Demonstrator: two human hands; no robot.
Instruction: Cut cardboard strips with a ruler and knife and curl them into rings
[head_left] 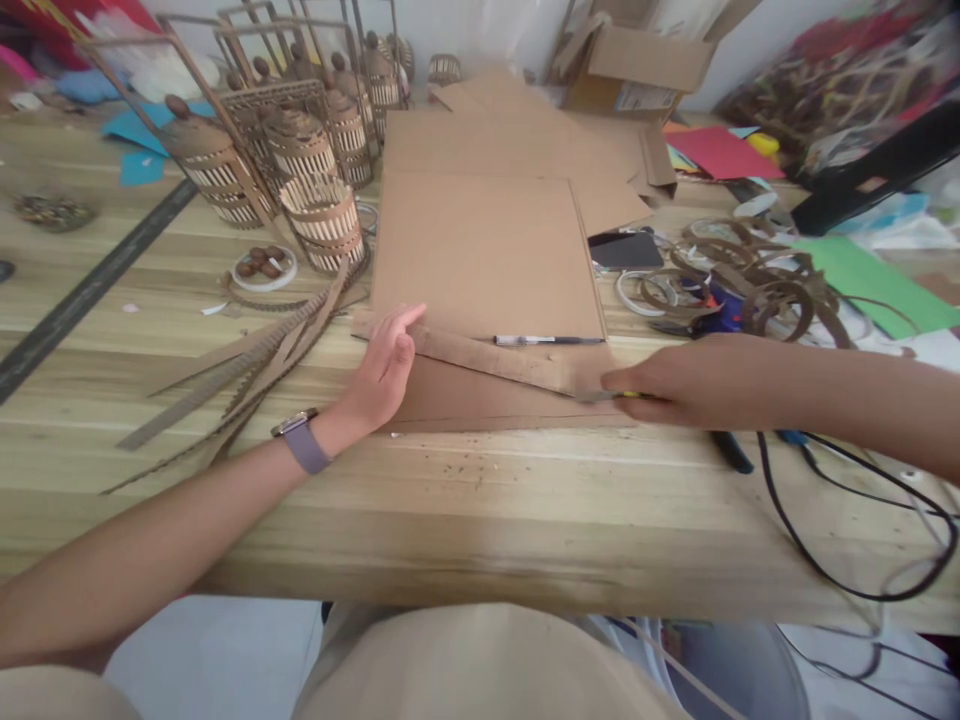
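Observation:
My left hand (384,365) lies flat with fingers stretched out, pressing on the left end of a long cardboard strip (487,357) that runs across a brown cardboard sheet (487,395). My right hand (671,380) is closed around a thin tool with a yellow-green part (611,395), its tip at the strip's right end. A black and white pen (547,340) rests just beyond the strip, on the near edge of a larger cardboard sheet (484,250).
Woven cardboard lantern shapes (300,150) stand at the back left, with loose corrugated strips (247,370) near my left wrist. Curled strips and rings (757,275), coloured paper (877,280) and a black cable (825,560) lie at the right. A cardboard box (637,65) stands behind.

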